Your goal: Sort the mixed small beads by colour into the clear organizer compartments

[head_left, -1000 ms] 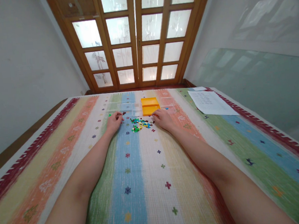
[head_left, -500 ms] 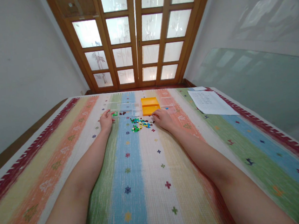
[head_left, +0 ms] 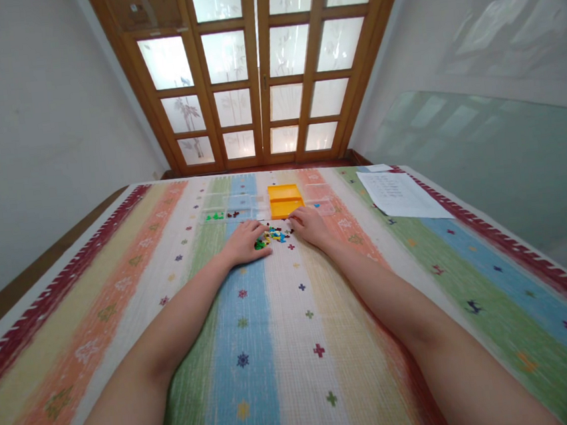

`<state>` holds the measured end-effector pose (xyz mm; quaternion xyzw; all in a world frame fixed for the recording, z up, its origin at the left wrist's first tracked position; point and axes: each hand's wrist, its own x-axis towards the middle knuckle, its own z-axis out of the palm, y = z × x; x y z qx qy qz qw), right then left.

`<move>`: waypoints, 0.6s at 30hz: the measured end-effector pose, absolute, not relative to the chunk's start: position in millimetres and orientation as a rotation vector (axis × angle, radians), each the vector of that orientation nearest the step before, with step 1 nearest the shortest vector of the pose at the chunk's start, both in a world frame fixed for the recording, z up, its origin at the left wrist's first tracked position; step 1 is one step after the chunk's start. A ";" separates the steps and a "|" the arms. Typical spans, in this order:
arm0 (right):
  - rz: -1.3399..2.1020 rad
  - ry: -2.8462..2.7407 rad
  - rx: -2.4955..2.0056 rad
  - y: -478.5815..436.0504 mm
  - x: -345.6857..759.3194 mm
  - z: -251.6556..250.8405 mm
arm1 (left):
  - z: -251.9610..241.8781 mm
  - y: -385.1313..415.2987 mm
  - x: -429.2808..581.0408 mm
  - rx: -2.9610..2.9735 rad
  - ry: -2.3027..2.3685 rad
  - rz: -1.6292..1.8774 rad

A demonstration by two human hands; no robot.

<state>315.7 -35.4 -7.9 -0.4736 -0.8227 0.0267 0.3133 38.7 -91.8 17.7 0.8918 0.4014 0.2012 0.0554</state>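
Observation:
A pile of small coloured pieces [head_left: 278,235], green, yellow, blue and dark brown, lies on the striped tablecloth [head_left: 291,345]. My left hand [head_left: 247,241] is at the pile's left side, thumb and fingers spread around the green pieces and partly covering them. At the pile's right edge rests my right hand [head_left: 309,225], its fingers bent together near the orange box; whether a piece is between the fingertips is hidden. Behind the pile, the open orange box [head_left: 285,201] shows no pieces inside. A clear compartment box [head_left: 235,199] at left holds green pieces [head_left: 214,216] and dark brown pieces [head_left: 233,214] in separate compartments.
Right of the orange box is another clear container [head_left: 323,205] with a blue piece [head_left: 317,205]. Sheets of paper [head_left: 402,193] lie at the table's far right. A wooden door with glass panes [head_left: 257,74] stands beyond the table.
My left hand has moved right and nearer, from the clear box with green pieces to the left side of the pile, its fingers spreading. My right hand has stayed in place.

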 end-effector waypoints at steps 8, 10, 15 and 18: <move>0.074 -2.189 -1.255 -36.0 315.1 -6.7 | 8.4 -79.7 26.3 2.700 1.424 0.670; 0.089 -2.196 -1.247 -39.0 314.0 -4.9 | 6.6 -76.0 21.7 2.695 1.467 0.663; 0.179 -2.251 -1.193 -47.0 309.9 -1.7 | 2.2 -69.4 14.7 2.652 1.510 0.703; 0.201 -2.292 -1.174 -48.0 308.5 -1.0 | -0.2 -66.1 10.0 2.652 1.513 0.706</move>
